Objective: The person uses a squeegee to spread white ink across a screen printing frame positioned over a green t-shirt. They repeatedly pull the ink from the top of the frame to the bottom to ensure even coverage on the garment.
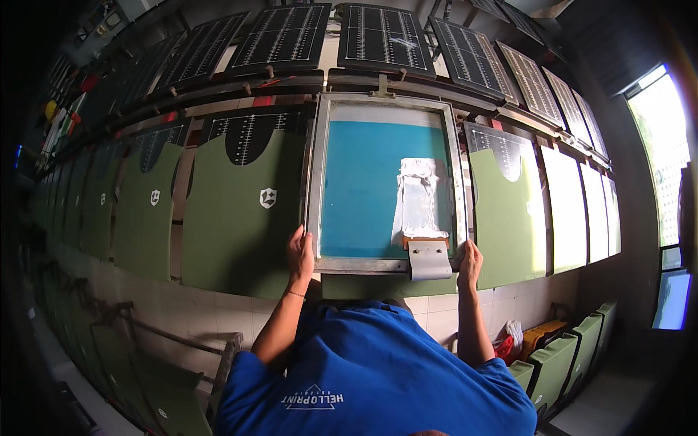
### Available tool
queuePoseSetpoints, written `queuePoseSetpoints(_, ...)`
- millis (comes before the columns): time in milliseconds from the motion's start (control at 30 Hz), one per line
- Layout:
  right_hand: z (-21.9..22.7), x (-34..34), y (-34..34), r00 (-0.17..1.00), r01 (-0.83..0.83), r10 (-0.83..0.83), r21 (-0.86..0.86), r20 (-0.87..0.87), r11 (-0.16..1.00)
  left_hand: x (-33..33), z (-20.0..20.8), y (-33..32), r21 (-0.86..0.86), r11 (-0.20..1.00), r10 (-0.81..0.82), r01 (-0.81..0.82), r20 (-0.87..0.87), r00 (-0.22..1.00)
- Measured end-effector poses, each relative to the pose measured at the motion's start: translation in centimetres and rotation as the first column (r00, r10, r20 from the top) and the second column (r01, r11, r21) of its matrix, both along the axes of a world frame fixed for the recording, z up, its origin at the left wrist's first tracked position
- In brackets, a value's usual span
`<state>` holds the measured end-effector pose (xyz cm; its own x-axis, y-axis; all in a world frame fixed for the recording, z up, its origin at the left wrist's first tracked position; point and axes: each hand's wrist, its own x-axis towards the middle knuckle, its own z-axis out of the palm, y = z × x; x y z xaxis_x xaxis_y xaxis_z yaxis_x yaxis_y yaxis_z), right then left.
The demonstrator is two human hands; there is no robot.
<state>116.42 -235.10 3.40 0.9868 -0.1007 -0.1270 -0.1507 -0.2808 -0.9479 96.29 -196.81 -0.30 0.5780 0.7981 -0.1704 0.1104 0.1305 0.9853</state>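
Note:
My left hand is closed on the lower left side of a metal screen printing frame. At the opposite side, my right hand grips the frame's lower right edge, its fingers partly hidden by the rim. Blue-green mesh fills the frame. White ink is smeared over the mesh's right part. Below the ink, a squeegee with a grey metal handle leans over the frame's near bar. Under the frame lies a green fabric panel, mostly covered.
Green garment panels with small white emblems lie on boards to the left, and another green panel lies to the right. Black marked boards line the far side. Metal rails run between the rows. A metal rack stands at lower left.

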Motion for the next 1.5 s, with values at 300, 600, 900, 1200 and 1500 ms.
queuePoseSetpoints(300,-2.7,4.5,-3.4,0.999,-0.016,0.019,0.078,-0.039,0.997,3.9,-1.8,-2.4,-0.006,1.000,-0.028,0.028,-0.069,0.997)
queuePoseSetpoints(600,-3.2,5.4,-3.5,0.995,-0.074,0.079,0.073,-0.066,0.995,4.3,0.7,-2.3,0.200,0.979,0.004,0.038,-0.205,0.979)
queuePoseSetpoints(900,-1.2,5.0,-1.6,0.994,-0.002,0.014,0.120,-0.104,0.993,3.9,1.9,-2.0,0.061,0.996,-0.058,0.067,-0.146,0.988)
queuePoseSetpoints(1200,-2.9,4.9,-0.9,0.998,0.046,-0.041,0.090,-0.055,0.995,3.8,0.8,-1.7,-0.070,0.997,0.037,-0.046,-0.125,0.992)
queuePoseSetpoints(1500,-6.6,5.4,-2.4,0.996,-0.087,0.082,-0.143,-0.036,0.986,4.1,-3.7,-1.8,0.160,0.985,0.077,-0.069,-0.041,0.996)
